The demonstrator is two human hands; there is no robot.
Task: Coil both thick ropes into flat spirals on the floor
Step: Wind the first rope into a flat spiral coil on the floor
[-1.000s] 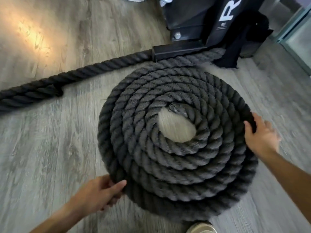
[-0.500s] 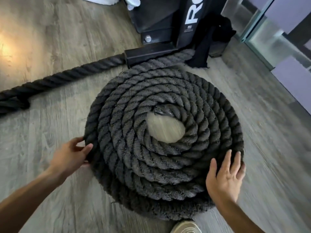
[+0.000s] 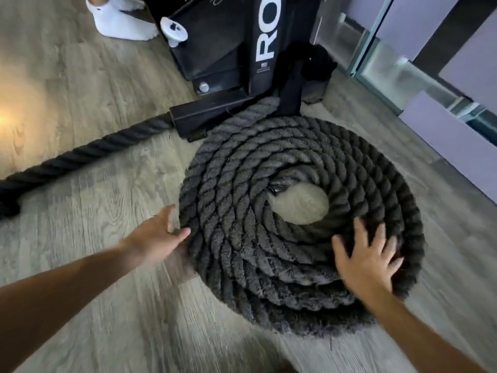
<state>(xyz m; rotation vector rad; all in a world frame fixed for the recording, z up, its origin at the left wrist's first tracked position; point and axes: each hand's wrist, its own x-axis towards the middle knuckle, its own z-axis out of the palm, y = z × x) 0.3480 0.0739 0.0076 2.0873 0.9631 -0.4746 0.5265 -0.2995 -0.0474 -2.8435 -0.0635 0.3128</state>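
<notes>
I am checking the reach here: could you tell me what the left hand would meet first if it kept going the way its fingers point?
The left hand would most likely meet the coiled rope; its fingertips are already at the outer turn.

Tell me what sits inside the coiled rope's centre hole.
Inside the coiled rope, only bare wooden floor shows, with the rope's taped end at the hole's edge. Whatever lies beneath the coils themselves is covered.

rough fuzzy rope point(image 3: 269, 211), matt wood-grain floor point(image 3: 94, 224)
</notes>
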